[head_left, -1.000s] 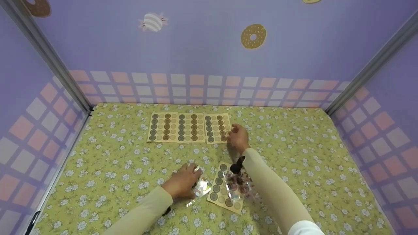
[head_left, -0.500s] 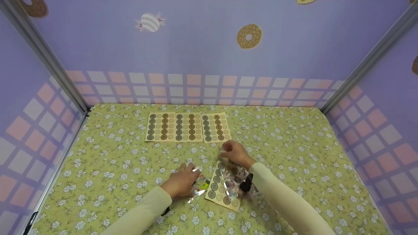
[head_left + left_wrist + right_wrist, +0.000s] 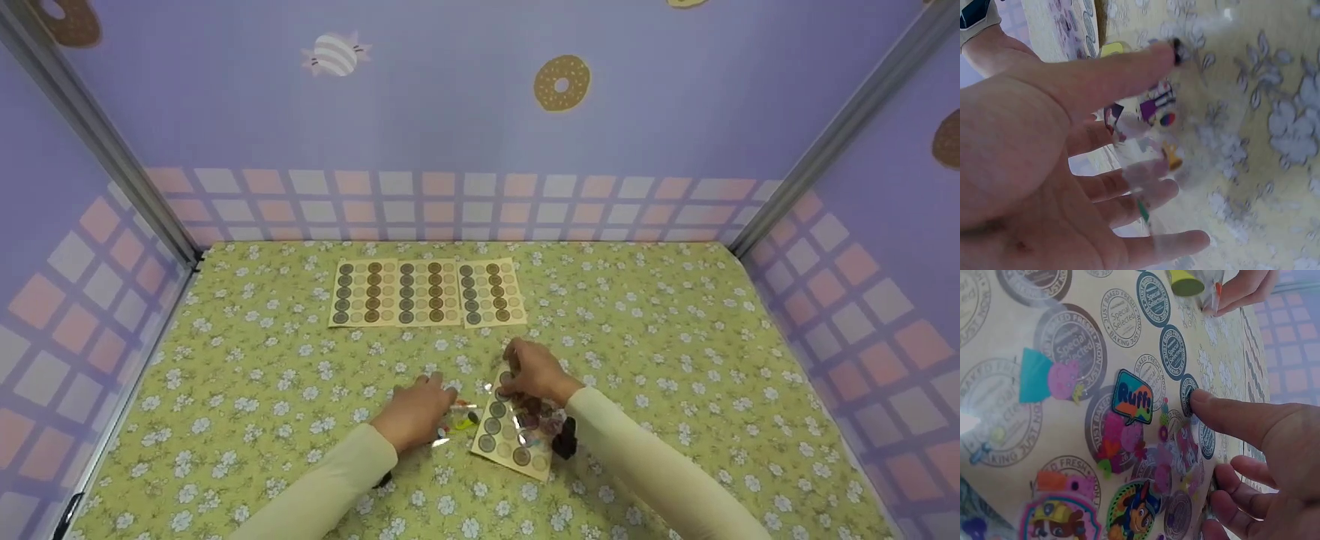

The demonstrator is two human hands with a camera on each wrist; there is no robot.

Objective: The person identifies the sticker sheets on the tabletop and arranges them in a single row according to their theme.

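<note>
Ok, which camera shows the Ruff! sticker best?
The right wrist view: the Ruff! sticker appears large there, with its lettering readable. In the head view it is too small to pick out; in the left wrist view I cannot make it out.

A person's left sleeve [image 3: 322,487], long and pale cream, at seven o'clock in the head view; matching right sleeve [image 3: 660,465] between four and five. Left hand [image 3: 415,411] and right hand [image 3: 536,371] bare; black wrist gadget [image 3: 565,439] at five o'clock.
</note>
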